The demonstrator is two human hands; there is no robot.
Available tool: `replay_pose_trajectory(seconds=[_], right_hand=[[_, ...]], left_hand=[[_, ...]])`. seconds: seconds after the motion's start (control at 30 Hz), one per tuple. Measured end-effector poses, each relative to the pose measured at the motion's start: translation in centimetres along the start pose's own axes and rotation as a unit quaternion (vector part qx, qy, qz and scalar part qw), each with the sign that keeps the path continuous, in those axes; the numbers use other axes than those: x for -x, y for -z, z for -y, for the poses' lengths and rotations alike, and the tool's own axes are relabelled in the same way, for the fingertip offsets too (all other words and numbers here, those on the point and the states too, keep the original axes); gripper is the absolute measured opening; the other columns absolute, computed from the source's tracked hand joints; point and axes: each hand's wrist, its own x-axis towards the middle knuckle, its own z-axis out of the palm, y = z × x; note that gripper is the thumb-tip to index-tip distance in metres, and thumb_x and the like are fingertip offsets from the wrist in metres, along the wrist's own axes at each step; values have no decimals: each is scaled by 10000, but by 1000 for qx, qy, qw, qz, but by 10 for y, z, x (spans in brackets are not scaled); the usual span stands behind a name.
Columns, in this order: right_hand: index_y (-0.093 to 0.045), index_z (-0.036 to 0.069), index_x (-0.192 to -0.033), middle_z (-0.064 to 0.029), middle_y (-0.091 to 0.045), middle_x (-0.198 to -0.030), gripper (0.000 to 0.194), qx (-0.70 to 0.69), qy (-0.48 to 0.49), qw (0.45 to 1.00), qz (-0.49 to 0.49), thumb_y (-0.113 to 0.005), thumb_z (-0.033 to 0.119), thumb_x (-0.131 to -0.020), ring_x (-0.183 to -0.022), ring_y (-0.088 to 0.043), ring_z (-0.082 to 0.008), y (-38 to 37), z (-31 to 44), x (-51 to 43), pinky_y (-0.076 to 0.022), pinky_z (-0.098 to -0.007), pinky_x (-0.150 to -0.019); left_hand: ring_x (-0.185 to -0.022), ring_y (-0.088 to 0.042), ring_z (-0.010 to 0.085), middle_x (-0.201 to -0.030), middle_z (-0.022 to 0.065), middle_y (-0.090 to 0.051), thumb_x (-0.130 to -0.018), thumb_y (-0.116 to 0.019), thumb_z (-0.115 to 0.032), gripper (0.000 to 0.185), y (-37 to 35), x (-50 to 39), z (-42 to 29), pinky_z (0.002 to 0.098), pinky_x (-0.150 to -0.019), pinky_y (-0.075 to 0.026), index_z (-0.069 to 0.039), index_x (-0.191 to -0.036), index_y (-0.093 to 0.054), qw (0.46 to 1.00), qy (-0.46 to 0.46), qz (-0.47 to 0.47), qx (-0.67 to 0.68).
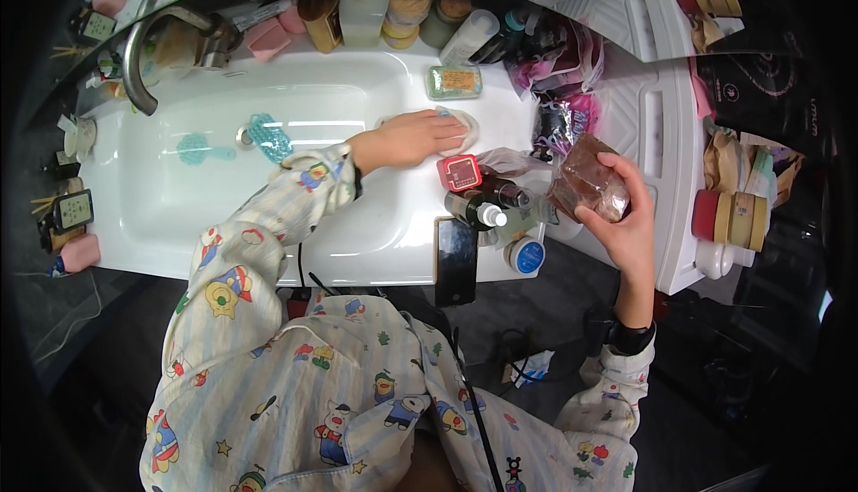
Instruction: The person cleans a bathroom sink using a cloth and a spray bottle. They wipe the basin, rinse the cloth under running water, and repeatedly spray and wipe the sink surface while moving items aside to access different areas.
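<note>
My left hand (419, 135) lies palm down on a folded whitish cloth (466, 131), pressing it onto the sink's right ledge, with the fingers together. My right hand (620, 214) is raised over the ledge's right end. Its thumb and fingers grip a brown, box-shaped item in clear plastic wrap (590, 177). Just below my left hand stands a small box with a red top (460, 172). Near it are a dark spray bottle with a white nozzle (477, 209) and a jar with a blue lid (526, 255). A green wrapped packet (454, 82) lies above the cloth.
The white basin (201, 210) holds a blue hairbrush (269, 137) and a pale blue comb (201, 150) under a metal faucet (137, 66). Bottles, including a pump bottle (364, 13), line the back below a mirror. A smartphone (456, 261) overhangs the front edge. Pink-purple packages (570, 116) lie right.
</note>
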Motion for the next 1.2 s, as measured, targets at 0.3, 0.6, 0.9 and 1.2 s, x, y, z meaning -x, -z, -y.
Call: replay_pose_trajectory(seconds=[0.3,0.6,0.9,1.2], right_hand=[[-480,7,-1171,-61,-477,-1137,587,10,-9,1000,-24,-668,-56,-618,-1034,-493,-147,7,2,15,-409,-267,-877],[-539,34,-1097,-99,-509,-1115,547,-38,-58,995,-77,-682,-16,-571,-1052,-496,-226,7,0,28,-371,-302,-921],[-472,0,-1174,-63,-463,-1135,602,4,-21,999,-32,-668,-61,-608,-1048,-488,-157,11,-2,27,-406,-274,-896],[-513,14,-1114,-91,-484,-1119,564,-27,-47,997,-58,-679,-38,-577,-1046,-495,-203,9,3,37,-392,-288,-899]], left_hand=[[-1269,-358,206,-1395,38,-359,-833,-422,-114,426,-13,-49,3,365,-1038,-288,-144,-1256,-464,999,-7,40,-28],[-1252,-375,196,-1360,38,-400,-823,-425,-112,434,2,-20,1,379,-1030,-307,-126,-1255,-455,996,-34,77,17],[-1256,-375,196,-1363,48,-399,-811,-435,-83,437,-1,-15,8,371,-1021,-320,-109,-1245,-464,995,-57,77,-8],[-1257,-368,245,-1357,97,-381,-823,-431,-69,448,12,-62,-11,378,-1029,-309,-89,-1271,-425,983,57,113,132]])
